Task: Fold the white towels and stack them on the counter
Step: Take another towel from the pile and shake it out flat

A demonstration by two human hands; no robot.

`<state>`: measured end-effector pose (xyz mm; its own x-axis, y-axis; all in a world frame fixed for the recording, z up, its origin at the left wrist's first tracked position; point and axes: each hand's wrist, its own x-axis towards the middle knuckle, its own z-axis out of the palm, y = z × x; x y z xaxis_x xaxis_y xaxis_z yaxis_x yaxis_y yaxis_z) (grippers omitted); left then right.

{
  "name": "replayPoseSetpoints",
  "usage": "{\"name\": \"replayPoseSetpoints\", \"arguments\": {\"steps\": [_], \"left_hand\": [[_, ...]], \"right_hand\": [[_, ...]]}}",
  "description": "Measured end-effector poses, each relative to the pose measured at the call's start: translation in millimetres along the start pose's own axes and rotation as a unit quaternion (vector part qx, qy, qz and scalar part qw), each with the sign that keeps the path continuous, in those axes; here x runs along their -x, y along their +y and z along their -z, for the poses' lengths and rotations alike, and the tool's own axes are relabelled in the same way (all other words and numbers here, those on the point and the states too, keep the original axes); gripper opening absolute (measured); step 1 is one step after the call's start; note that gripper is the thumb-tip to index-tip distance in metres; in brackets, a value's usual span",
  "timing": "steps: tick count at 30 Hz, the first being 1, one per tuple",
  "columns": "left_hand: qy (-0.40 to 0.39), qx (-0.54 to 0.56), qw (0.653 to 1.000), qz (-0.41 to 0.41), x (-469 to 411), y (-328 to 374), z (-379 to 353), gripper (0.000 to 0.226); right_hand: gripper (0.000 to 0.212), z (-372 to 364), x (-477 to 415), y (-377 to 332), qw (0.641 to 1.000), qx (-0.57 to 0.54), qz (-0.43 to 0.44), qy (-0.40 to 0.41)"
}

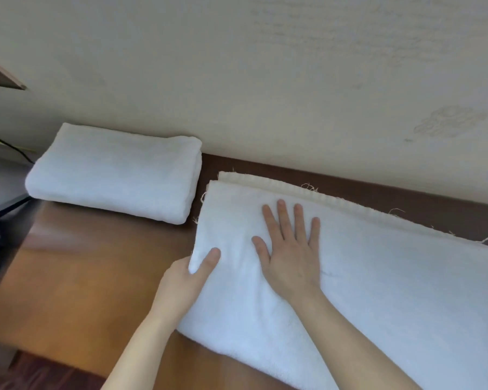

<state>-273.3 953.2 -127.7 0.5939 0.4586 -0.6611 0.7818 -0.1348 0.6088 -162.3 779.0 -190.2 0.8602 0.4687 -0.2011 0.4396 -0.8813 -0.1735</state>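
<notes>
A large white towel [377, 291] lies folded lengthwise across the wooden counter [76, 291], reaching off the right side of the frame, its frayed hem along the far edge. My left hand [189, 277] pinches the towel's left edge, thumb on top and fingers underneath. My right hand [290, 249] lies flat on the towel with its fingers spread, just right of the left hand. A folded white towel [116, 173] rests at the counter's back left, against the wall.
A cream wall [265, 80] rises directly behind the counter. The counter's left edge drops off beside dark furniture and a black cable [9, 147]. Bare wood shows in front of the folded towel.
</notes>
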Motion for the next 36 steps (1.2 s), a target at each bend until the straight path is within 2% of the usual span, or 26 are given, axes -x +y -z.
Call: {"name": "replayPoseSetpoints", "arguments": {"steps": [3,5,7,9,11,13,16,20,25,29,36], "left_hand": [[-0.009,-0.04,0.997,-0.059,5.2,3.1,-0.3,0.027],[-0.028,-0.016,0.997,-0.066,6.0,1.0,3.1,0.023],[0.002,-0.016,0.997,-0.069,6.9,-3.3,9.9,0.022],[0.078,-0.04,0.993,-0.074,6.8,-14.0,17.8,0.029],[0.142,-0.067,0.986,-0.062,5.4,-31.8,21.1,0.047],[0.17,-0.101,0.98,-0.028,3.4,-49.3,17.0,0.058],[0.196,-0.166,0.966,-0.029,3.8,-57.4,10.0,0.065],[0.18,-0.166,0.968,-0.052,-3.3,-42.0,15.4,0.073],[0.14,-0.085,0.984,-0.061,-33.7,1.7,7.1,0.072],[0.16,-0.097,0.982,-0.032,-53.1,16.9,-10.1,0.076],[0.212,-0.139,0.967,-0.02,-35.8,-20.8,3.6,0.072]], "right_hand": [[0.066,1.3,-1.0,-0.7,1.0,0.002,-0.007,0.003],[0.066,2.0,-1.4,-2.8,1.0,0.003,-0.008,-0.001],[0.066,3.3,1.9,-2.8,1.0,0.007,-0.006,-0.003],[0.067,3.5,6.4,-1.7,1.0,0.008,0.003,-0.004],[0.067,4.6,8.6,-0.6,1.0,0.014,0.016,-0.001],[0.067,5.4,7.0,0.4,0.999,0.021,0.022,-0.012],[0.066,7.4,6.9,-0.5,0.999,0.014,0.029,-0.018],[0.068,17.5,9.6,1.5,0.999,-0.032,-0.006,0.007],[0.068,19.2,4.9,16.7,0.998,-0.018,-0.064,0.01],[0.067,11.1,8.8,24.3,0.999,0.013,-0.052,-0.003],[0.066,6.5,32.5,19.6,1.0,0.025,-0.015,-0.005]]}}
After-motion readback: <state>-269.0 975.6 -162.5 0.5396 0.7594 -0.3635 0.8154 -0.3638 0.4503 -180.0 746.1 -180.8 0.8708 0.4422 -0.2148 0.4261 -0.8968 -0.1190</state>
